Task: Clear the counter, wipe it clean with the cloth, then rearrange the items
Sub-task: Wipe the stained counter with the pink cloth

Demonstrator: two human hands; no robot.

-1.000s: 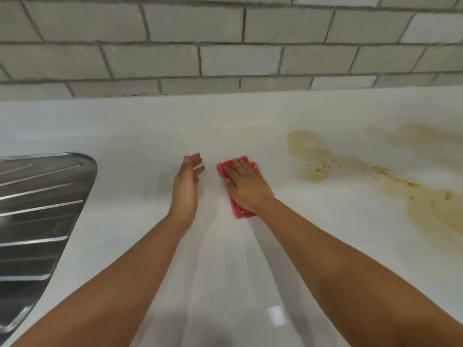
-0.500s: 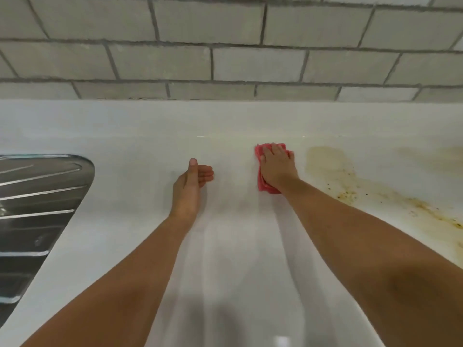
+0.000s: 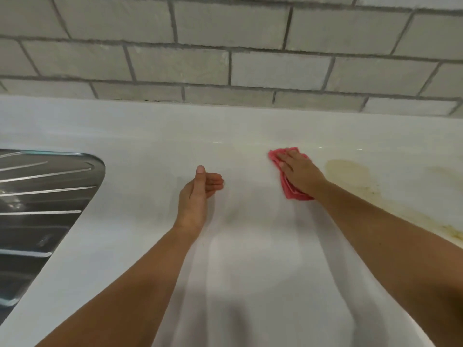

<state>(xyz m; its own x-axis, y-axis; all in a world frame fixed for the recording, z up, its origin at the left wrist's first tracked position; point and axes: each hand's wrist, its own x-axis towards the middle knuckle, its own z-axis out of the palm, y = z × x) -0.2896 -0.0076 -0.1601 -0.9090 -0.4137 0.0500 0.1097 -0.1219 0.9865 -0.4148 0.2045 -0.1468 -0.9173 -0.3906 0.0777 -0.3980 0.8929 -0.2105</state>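
While the right hand presses it flat, the scene reads:
cloth [image 3: 288,189]: pink, folded, lying on the white counter [image 3: 150,136] toward the back, right of centre; edges show past the fingertips and under the wrist.
right hand [image 3: 300,175]: palm down on the cloth, fingers spread flat, not curled around it.
left hand [image 3: 198,196]: empty, edge-on to the counter, fingers loosely curled, thumb up, well apart from the cloth.
stain [image 3: 350,174]: yellow-brown, just right of the cloth, trailing off to the right edge.
sink drainboard [image 3: 42,196]: ribbed steel, far left.
wall [image 3: 225,58]: grey brick-pattern tile behind.
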